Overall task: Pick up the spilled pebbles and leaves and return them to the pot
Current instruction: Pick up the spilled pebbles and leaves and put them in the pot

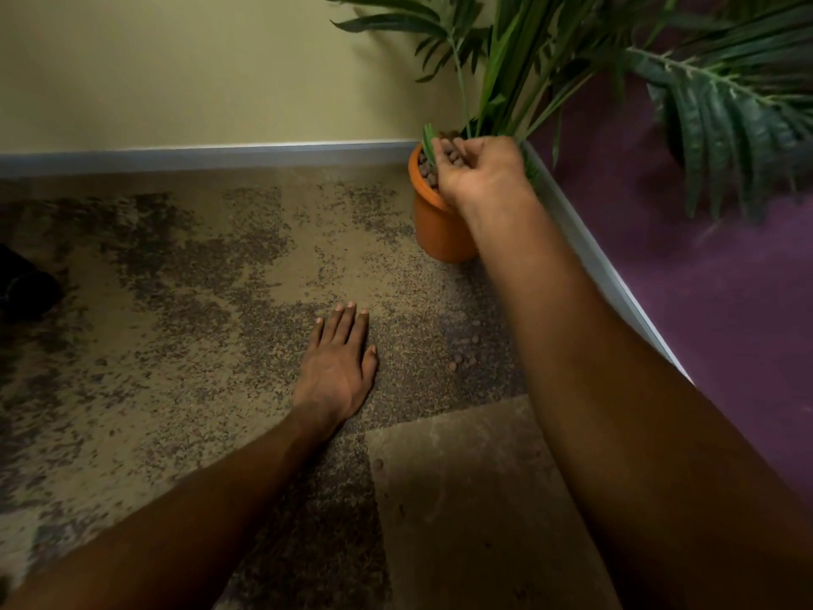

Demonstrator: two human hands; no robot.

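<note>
An orange pot [433, 228] with a tall green palm-like plant [519, 68] stands on the carpet in the room's corner; brown pebbles [426, 169] fill its top. My right hand [481, 173] hovers over the pot's rim, fingers closed around a green leaf [429, 145] and some pebbles. My left hand [341, 367] lies flat on the carpet, palm down, fingers apart, holding nothing. A few spilled brown pebbles [462, 361] lie on the carpet to the right of my left hand, below the pot.
A mottled beige and dark carpet [198, 301] covers the floor. A yellow wall [198, 68] with a grey skirting meets a purple wall [726, 279] at the corner. A dark object [22, 286] lies at the far left edge.
</note>
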